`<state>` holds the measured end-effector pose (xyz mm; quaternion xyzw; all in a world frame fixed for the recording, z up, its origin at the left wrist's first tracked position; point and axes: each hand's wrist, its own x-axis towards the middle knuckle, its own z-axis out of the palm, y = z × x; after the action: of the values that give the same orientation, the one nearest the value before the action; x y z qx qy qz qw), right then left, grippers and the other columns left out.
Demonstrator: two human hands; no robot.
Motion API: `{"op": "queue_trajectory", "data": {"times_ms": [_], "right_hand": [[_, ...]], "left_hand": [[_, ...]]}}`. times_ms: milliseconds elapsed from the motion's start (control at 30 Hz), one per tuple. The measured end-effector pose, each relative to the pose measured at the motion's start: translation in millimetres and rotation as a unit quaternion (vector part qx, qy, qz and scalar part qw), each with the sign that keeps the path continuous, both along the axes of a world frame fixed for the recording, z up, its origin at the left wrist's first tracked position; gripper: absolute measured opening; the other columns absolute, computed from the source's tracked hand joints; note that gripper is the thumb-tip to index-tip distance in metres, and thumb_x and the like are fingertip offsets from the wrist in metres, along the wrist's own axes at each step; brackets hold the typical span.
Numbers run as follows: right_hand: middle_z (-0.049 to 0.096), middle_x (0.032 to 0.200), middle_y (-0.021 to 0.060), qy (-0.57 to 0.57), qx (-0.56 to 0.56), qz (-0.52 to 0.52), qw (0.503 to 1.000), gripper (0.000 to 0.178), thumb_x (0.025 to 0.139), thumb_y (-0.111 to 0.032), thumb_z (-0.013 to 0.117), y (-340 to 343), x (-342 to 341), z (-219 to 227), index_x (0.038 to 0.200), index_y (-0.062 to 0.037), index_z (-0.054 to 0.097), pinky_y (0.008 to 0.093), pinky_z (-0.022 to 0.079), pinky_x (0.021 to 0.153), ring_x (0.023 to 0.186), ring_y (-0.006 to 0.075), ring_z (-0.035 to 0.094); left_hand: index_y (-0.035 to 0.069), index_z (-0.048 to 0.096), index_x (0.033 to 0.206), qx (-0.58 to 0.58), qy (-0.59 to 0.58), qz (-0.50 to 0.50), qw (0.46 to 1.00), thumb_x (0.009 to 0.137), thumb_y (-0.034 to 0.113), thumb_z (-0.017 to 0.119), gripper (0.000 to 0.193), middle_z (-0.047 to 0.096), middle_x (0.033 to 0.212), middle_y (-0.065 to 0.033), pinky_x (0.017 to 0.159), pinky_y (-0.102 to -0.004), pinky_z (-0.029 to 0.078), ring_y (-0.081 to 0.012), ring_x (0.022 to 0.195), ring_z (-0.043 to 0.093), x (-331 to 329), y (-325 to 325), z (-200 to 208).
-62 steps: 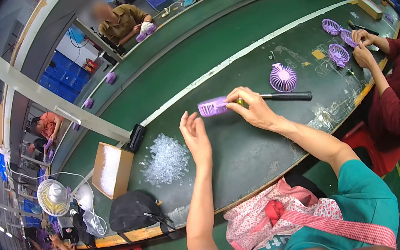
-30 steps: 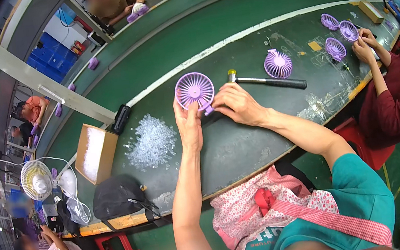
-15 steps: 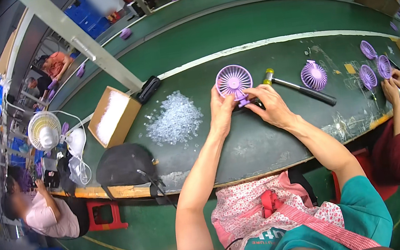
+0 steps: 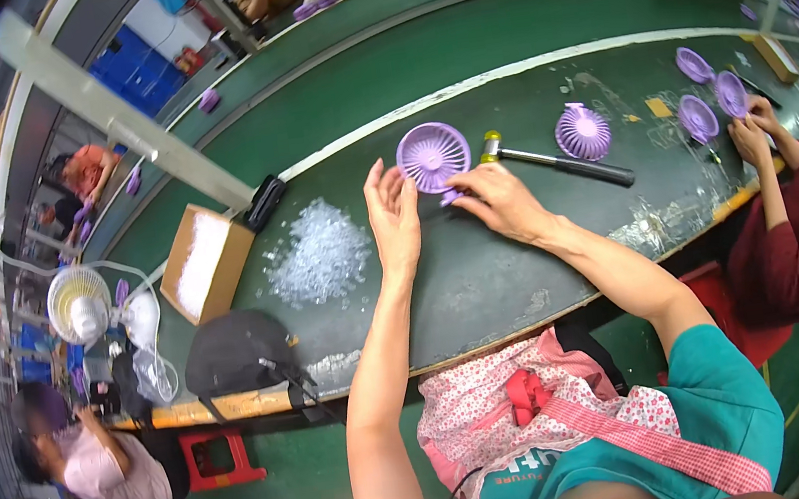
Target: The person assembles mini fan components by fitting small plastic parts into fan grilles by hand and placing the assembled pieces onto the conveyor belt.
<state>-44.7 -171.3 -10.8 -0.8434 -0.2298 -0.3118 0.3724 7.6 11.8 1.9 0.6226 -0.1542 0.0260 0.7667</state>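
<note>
A round purple fan grille (image 4: 433, 156) stands tilted on the green bench. My right hand (image 4: 496, 200) grips it at its lower right edge. My left hand (image 4: 394, 218) is open, fingers spread, its fingertips just left of the grille. A mallet with a black handle (image 4: 557, 159) lies right behind my right hand. A second purple fan part (image 4: 583, 131) sits beyond the mallet.
A heap of small clear plastic parts (image 4: 322, 252) and an open cardboard box (image 4: 202, 261) lie to the left, with a black bag (image 4: 232, 353) at the bench edge. A person in dark red (image 4: 796, 197) works on purple grilles (image 4: 710, 92) at the right.
The purple grille, earlier lying flat in my right hand, now stands with its face toward me. My left hand has come off it and opened. The view has swung left.
</note>
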Motion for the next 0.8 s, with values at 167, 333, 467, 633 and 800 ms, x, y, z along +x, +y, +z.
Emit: {"op": "queue_trajectory", "data": {"times_ms": [167,333,467,633,800], "right_hand": [[0.071,0.094,0.0148,0.018,0.020,-0.056,0.998,0.027,0.090,-0.009,0.069,-12,17,26,0.116,-0.0024,0.062,0.0413,0.052,0.078,0.086,0.0326,0.068],[0.071,0.092,0.0183,0.108,0.012,-0.152,0.982,0.024,0.093,-0.016,0.063,-33,87,43,0.112,-0.0025,0.061,0.0486,0.053,0.073,0.085,0.0399,0.068],[0.070,0.091,0.0174,0.130,-0.178,-0.284,0.933,0.031,0.080,-0.013,0.066,-53,115,12,0.110,-0.0046,0.058,0.0494,0.054,0.072,0.089,0.0357,0.070],[0.055,0.124,0.0194,0.053,-0.104,-0.217,0.969,0.056,0.083,-0.012,0.071,-57,67,2,0.133,-0.0019,0.048,0.0483,0.044,0.095,0.116,0.0366,0.054],[0.052,0.123,0.0184,0.050,-0.055,-0.173,0.982,0.052,0.089,-0.010,0.066,-69,10,1,0.135,0.0003,0.045,0.0453,0.043,0.095,0.114,0.0364,0.052]], "left_hand": [[0.008,0.061,0.126,0.441,-0.349,0.307,0.768,0.090,0.007,0.065,0.036,0.066,0.112,-0.0112,0.094,-0.0430,0.045,-0.0312,0.105,0.059,58,77,47],[0.010,0.067,0.106,0.652,-0.338,0.318,0.599,0.080,0.018,0.073,0.028,0.068,0.104,-0.0096,0.084,-0.0474,0.048,-0.0333,0.101,0.060,128,147,35],[0.012,0.070,0.090,0.727,-0.285,0.250,0.573,0.076,0.019,0.076,0.017,0.071,0.089,-0.0109,0.077,-0.0450,0.050,-0.0318,0.091,0.067,149,150,5],[0.007,0.071,0.089,0.712,-0.338,0.260,0.558,0.090,0.012,0.054,0.018,0.068,0.091,-0.0127,0.082,-0.0478,0.045,-0.0325,0.097,0.062,162,167,-26],[0.005,0.069,0.085,0.697,-0.402,0.261,0.534,0.091,0.011,0.051,0.019,0.067,0.086,-0.0114,0.080,-0.0430,0.044,-0.0301,0.091,0.062,176,170,-23]]}}
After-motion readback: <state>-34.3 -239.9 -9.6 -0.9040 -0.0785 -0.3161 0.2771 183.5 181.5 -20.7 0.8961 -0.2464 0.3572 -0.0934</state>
